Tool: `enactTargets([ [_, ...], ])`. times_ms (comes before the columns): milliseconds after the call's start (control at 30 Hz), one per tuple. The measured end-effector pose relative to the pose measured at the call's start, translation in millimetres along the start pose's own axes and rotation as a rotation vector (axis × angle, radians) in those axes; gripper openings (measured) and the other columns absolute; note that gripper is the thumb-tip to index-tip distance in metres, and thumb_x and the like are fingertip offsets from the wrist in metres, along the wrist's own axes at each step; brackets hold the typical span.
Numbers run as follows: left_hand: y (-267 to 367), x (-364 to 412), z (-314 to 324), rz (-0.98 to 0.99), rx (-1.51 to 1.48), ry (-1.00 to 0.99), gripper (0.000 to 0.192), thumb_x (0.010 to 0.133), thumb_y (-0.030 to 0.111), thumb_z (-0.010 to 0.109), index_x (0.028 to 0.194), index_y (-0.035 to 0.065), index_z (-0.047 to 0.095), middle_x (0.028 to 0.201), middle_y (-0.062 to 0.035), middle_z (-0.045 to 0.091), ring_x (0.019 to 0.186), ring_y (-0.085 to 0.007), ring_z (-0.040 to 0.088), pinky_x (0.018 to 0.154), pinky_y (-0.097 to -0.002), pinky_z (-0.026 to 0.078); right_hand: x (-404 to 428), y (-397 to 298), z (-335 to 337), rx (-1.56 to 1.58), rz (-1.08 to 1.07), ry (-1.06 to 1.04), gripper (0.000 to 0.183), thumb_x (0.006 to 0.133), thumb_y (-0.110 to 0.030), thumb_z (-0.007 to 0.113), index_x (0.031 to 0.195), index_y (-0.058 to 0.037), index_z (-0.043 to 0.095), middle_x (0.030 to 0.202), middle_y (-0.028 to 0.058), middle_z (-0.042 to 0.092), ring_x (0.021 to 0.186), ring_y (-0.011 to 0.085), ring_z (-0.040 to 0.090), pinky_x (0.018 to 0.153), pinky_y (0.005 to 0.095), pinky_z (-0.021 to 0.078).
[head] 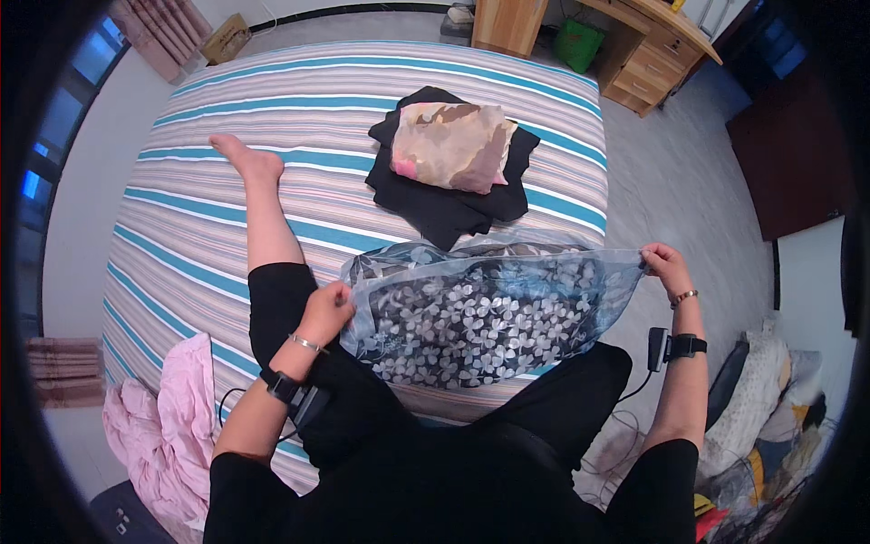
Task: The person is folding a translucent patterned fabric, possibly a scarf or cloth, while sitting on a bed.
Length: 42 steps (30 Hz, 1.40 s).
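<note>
A sheer blue-grey scarf [476,319] with a dark middle and pale clover-like shapes is stretched between my hands, over the bed and my lap. My left hand [329,311] pinches its left edge near my left thigh. Farther right and a little higher, my right hand [663,264] grips a top corner of it between thumb and fingers. Beyond the scarf lies a folded beige, brown and pink cloth [452,146], resting on a spread of black fabric [435,216].
The bed's striped sheet [190,224] spreads around me, with my bare left foot on it. A crumpled pink cloth [170,421] lies at lower left. A wooden desk [646,64] and green bin [578,44] stand beyond the bed; piled fabrics [761,415] and cables are at lower right.
</note>
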<state>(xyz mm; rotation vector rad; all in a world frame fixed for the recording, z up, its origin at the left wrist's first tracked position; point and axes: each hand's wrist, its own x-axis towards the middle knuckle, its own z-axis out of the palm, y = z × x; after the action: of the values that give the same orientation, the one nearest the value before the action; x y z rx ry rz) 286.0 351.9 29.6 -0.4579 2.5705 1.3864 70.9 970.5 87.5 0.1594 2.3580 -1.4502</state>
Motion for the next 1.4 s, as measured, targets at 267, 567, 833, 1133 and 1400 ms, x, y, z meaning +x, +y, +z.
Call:
enactTargets([
  [267, -50.5, 71.9, -5.4, -0.082, 0.209, 0.221, 0.015, 0.071, 0.013, 0.07, 0.076, 0.0033, 0.06, 0.071, -0.0094, 0.064, 0.069, -0.0249, 0.062, 0.067, -0.0341, 0.05, 42.3, 1.0, 33.6, -0.009, -0.06, 0.031, 0.015, 0.088, -0.02, 0.066, 0.094, -0.007, 0.068, 0.083, -0.002, 0.065, 0.073, 0.0093, 0.059, 0.067, 0.0243, 0.0485],
  [567, -83.4, 93.1, 5.7, -0.196, 0.042, 0.19, 0.04, 0.07, 0.017, 0.079, 0.102, 0.0043, 0.058, 0.08, -0.0039, 0.062, 0.071, -0.0169, 0.06, 0.067, -0.0307, 0.05, 30.2, -30.0, 105.7, -0.378, -0.387, 0.328, 0.024, 0.083, -0.015, 0.068, 0.106, -0.0078, 0.068, 0.1, 0.0064, 0.068, 0.094, 0.0184, 0.063, 0.081, 0.0315, 0.0502],
  [833, 41.3, 8.1, 28.8, 0.155, -0.267, 0.15, 0.028, 0.078, -0.004, 0.065, 0.103, 0.0055, 0.062, 0.086, 0.003, 0.058, 0.075, -0.0064, 0.05, 0.066, -0.0214, 0.043, -58.4, -104.4, 275.7, 0.202, -0.282, -0.537, 0.018, 0.091, -0.017, 0.063, 0.104, -0.005, 0.068, 0.086, 0.0, 0.069, 0.077, 0.0082, 0.065, 0.071, 0.0231, 0.0518],
  [1133, 84.6, -45.8, 55.6, 0.674, -0.072, 0.041, 0.029, 0.077, -0.006, 0.063, 0.105, 0.0026, 0.062, 0.112, -0.0122, 0.061, 0.102, -0.0276, 0.061, 0.085, -0.0322, 0.049, -102.4, -89.2, 356.4, 0.812, 0.089, -0.762, 0.031, 0.094, -0.02, 0.061, 0.121, -0.006, 0.054, 0.104, 0.0022, 0.061, 0.09, 0.0098, 0.061, 0.075, 0.0243, 0.0515],
  [1400, 72.2, -53.8, 68.7, 0.144, -0.948, -0.146, 0.022, 0.088, 0.0, 0.062, 0.108, 0.0076, 0.055, 0.102, -0.0043, 0.062, 0.09, -0.0108, 0.058, 0.076, -0.0234, 0.047, -120.9, -74.4, 348.8, 0.965, 0.169, -0.737, 0.024, 0.096, -0.018, 0.059, 0.116, -0.005, 0.056, 0.105, 0.0037, 0.062, 0.093, 0.0117, 0.061, 0.08, 0.0283, 0.0528],
])
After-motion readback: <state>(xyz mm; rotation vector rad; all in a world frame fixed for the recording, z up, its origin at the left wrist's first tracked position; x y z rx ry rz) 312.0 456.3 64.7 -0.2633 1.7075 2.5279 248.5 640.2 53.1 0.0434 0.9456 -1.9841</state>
